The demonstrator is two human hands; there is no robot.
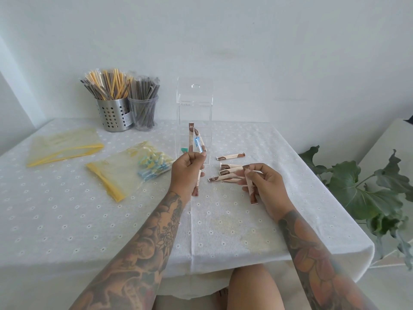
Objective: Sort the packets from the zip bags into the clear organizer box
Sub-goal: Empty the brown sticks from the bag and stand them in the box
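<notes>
Far left of your fingers lies a flat zip bag (pixel 64 146); nearer them, a second zip bag (pixel 131 168) holds blue packets. Behind stand a steel holder (pixel 114 116) and a clear cup (pixel 144 114) of straws. Your left hand (pixel 186 172) grips upright brown and blue packets (pixel 194 139), hiding the clear organizer box (pixel 194 113) base. Loose brown packets (pixel 228 168) lie between your hands. Your right hand (pixel 262 184) pinches 1 brown packet (pixel 251 189). A plant (pixel 366 193) sits right.

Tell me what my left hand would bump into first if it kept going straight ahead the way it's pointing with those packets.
Probably the clear organizer box. The left hand holds its packets upright right in front of the box's front wall, though from one view the gap between them is hard to judge.
</notes>
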